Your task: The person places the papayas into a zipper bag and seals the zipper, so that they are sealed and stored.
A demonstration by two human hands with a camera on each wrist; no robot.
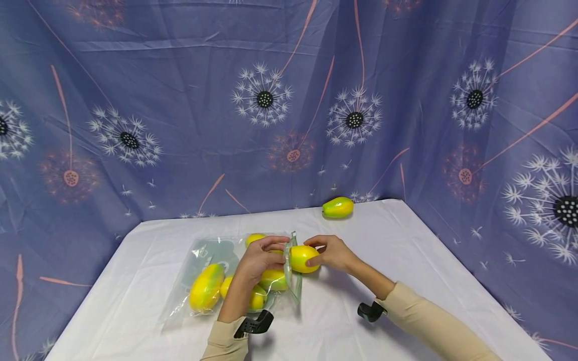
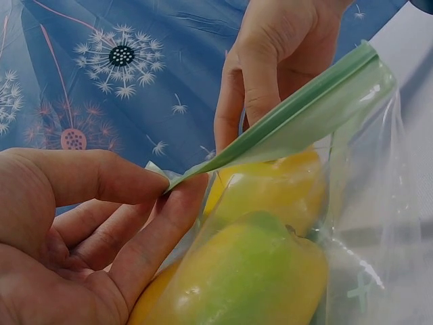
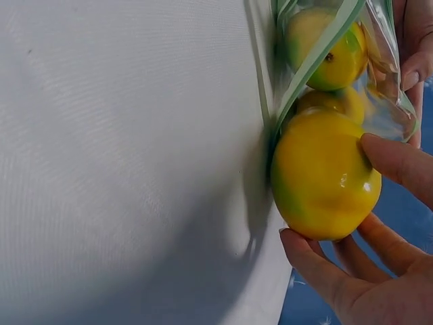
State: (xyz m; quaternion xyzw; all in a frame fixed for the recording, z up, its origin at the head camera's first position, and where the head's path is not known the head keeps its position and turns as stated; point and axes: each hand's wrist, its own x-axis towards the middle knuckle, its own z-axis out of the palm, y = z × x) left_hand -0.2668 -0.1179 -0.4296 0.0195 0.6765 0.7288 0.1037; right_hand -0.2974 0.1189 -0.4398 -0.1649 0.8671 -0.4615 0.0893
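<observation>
A clear zip bag [image 1: 212, 271] with a green sealing strip lies flat on the white cloth, holding several yellow-green fruits, its mouth lifted open to the right, where one glossy yellow fruit [image 1: 303, 258] with a green blush sits at the opening, partly inside.

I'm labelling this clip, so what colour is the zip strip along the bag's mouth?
Pale green. The zip strip shows best in the left wrist view, pinched by the left hand.
</observation>
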